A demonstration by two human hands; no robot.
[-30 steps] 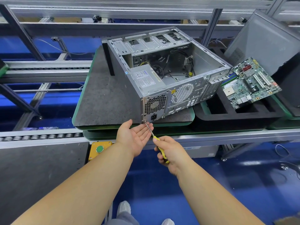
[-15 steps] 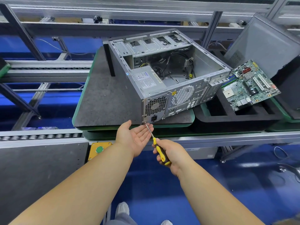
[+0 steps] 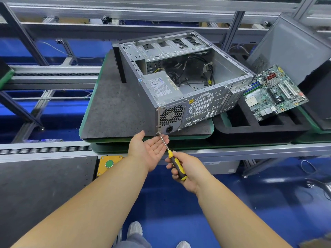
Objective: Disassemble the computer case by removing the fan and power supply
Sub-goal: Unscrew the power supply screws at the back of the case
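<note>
An open grey computer case [image 3: 220, 72] lies on its side on a dark pallet [image 3: 114, 108], its rear panel facing me. The power supply [image 3: 161, 85] sits in the case's near left corner, its vent grille and socket showing at the back. My right hand [image 3: 186, 170] grips a yellow-and-black screwdriver [image 3: 176, 165], whose tip meets a screw at the panel's lower left corner. My left hand [image 3: 148, 149] is held palm up, fingers straight, just under that screw. Loose cables lie inside the case.
A green motherboard [image 3: 272, 93] lies tilted on a black foam tray [image 3: 259, 127] to the right. A grey side panel [image 3: 290, 47] leans behind it. A yellow box with a green button [image 3: 109, 163] sits on the conveyor rail, with a roller track [image 3: 44, 150] at left.
My right hand has slid back down the screwdriver handle, showing more of the yellow grip. The tip stays on the screw and my left hand stays cupped beneath.
</note>
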